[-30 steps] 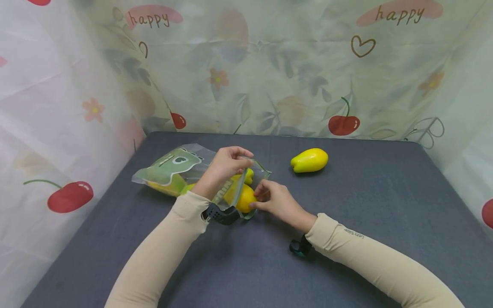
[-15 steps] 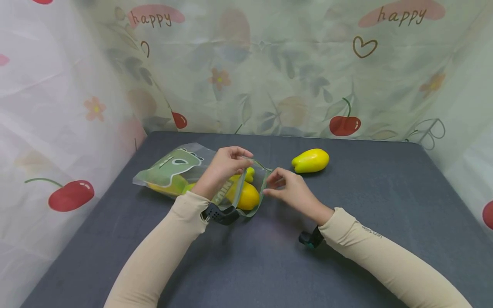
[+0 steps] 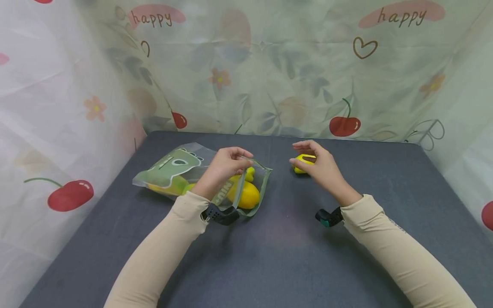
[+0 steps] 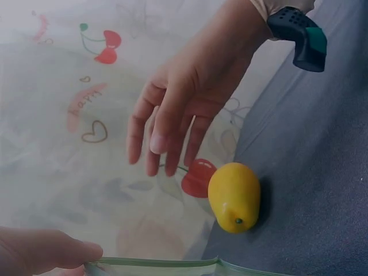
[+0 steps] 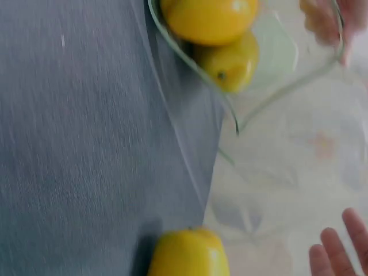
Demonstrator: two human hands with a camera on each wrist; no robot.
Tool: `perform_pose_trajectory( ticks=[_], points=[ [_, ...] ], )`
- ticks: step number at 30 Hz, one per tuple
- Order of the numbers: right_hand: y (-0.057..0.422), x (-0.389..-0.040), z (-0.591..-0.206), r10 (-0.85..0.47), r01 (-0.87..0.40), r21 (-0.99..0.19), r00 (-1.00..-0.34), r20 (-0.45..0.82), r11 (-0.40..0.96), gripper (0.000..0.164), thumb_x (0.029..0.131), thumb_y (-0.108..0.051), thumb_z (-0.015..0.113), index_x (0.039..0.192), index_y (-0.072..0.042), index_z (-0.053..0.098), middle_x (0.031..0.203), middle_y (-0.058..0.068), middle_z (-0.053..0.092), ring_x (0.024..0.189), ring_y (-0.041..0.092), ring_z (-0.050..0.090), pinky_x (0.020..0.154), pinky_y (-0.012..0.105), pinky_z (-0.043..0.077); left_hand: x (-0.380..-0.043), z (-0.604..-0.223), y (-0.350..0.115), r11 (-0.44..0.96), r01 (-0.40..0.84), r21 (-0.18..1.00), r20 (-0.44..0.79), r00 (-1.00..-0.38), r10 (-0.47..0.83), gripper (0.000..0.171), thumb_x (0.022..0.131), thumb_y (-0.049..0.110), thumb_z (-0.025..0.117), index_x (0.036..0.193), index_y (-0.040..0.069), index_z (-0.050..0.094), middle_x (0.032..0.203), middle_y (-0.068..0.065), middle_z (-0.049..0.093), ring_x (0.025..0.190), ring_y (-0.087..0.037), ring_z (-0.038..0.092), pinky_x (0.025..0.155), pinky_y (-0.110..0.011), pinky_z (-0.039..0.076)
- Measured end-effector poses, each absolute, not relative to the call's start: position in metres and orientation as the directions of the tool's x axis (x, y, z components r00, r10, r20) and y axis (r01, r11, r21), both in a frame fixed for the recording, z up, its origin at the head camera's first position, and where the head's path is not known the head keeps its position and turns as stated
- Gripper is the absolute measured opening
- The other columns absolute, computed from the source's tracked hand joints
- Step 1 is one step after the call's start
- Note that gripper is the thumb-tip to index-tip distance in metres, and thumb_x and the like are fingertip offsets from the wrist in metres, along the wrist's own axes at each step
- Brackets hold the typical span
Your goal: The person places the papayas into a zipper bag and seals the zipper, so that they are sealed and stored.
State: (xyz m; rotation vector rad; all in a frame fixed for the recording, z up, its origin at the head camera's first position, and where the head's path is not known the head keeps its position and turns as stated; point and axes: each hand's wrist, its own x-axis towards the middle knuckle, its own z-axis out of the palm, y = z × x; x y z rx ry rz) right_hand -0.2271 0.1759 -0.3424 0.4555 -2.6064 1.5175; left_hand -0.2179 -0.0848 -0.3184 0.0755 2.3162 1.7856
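My left hand (image 3: 224,167) pinches the upper edge of a clear zip bag (image 3: 186,160) with a green cartoon print, its mouth standing open toward the right. Inside lie several yellow fruits; one smooth yellow fruit (image 3: 251,197) is just within the mouth. My right hand (image 3: 325,170), fingers spread and gently bent, is by a loose yellow mango-like fruit (image 3: 301,164) and partly covers it in the head view. In the left wrist view, a gap shows between the right hand (image 4: 187,95) and that fruit (image 4: 234,192), which has a green stem spot.
A dark grey cloth-covered table (image 3: 262,265) lies under everything. Pale printed curtains (image 3: 262,64) with cherries and flowers enclose it at the back and sides. Black bands (image 3: 222,215) sit on both wrists.
My right hand has moved away from the fruit at the bag's mouth, rightward and back to the loose fruit. The left hand has kept its pinch on the bag's edge.
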Motion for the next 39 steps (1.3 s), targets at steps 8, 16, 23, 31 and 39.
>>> perform_pose_trajectory(
  ticks=[8, 16, 23, 31, 39],
  points=[
    [0.202, -0.243, -0.344, -0.185, -0.296, -0.804, -0.955, 0.232, 0.515, 0.072, 0.089, -0.035, 0.070, 0.150, -0.024, 0.034, 0.155, 0.000, 0.034, 0.144, 0.024, 0.029, 0.116, 0.049, 0.025, -0.218, -0.319, -0.085, 0.261, -0.091, 0.961, -0.139, -0.975, 0.173, 0.024, 0.088, 0.012, 0.068, 0.111, 0.002, 0.066, 0.098, -0.006, 0.066, 0.077, -0.017, 0.056, 0.071, -0.025, 0.050],
    [0.219, -0.257, -0.356, -0.185, -0.260, -0.763, -0.965, 0.185, 0.591, 0.080, 0.089, -0.038, 0.069, 0.154, -0.033, 0.022, 0.161, 0.002, 0.020, 0.148, 0.030, 0.018, 0.116, 0.057, 0.020, -0.218, -0.320, -0.086, 0.253, -0.086, 0.964, -0.134, -0.974, 0.182, 0.025, 0.089, 0.012, 0.068, 0.112, 0.002, 0.066, 0.099, -0.006, 0.066, 0.075, -0.016, 0.055, 0.070, -0.024, 0.049],
    [0.229, -0.271, -0.370, -0.220, -0.250, -0.701, -0.966, 0.134, 0.668, 0.086, 0.088, -0.035, 0.071, 0.155, -0.022, 0.021, 0.161, 0.007, 0.018, 0.147, 0.033, 0.016, 0.115, 0.060, 0.017, -0.220, -0.321, -0.086, 0.262, -0.077, 0.962, -0.128, -0.975, 0.184, 0.026, 0.089, 0.012, 0.068, 0.113, 0.001, 0.065, 0.100, -0.006, 0.066, 0.078, -0.016, 0.057, 0.071, -0.024, 0.050],
    [0.242, -0.284, -0.384, -0.304, -0.281, -0.627, -0.950, 0.073, 0.727, 0.092, 0.086, -0.029, 0.074, 0.156, -0.015, 0.017, 0.162, 0.014, 0.013, 0.148, 0.040, 0.007, 0.115, 0.062, 0.012, -0.220, -0.321, -0.086, 0.247, -0.082, 0.965, -0.131, -0.973, 0.188, 0.027, 0.089, 0.011, 0.067, 0.113, -0.001, 0.065, 0.100, -0.007, 0.067, 0.076, -0.016, 0.056, 0.069, -0.023, 0.050],
    [0.252, -0.292, -0.389, -0.348, -0.267, -0.585, -0.937, -0.029, 0.766, 0.089, 0.087, -0.025, 0.073, 0.155, -0.009, 0.018, 0.160, 0.021, 0.012, 0.147, 0.043, 0.005, 0.115, 0.063, 0.009, -0.220, -0.321, -0.086, 0.258, -0.085, 0.962, -0.133, -0.975, 0.177, 0.024, 0.088, 0.010, 0.068, 0.111, 0.000, 0.066, 0.101, -0.007, 0.067, 0.075, -0.015, 0.056, 0.069, -0.023, 0.050]
  ],
)
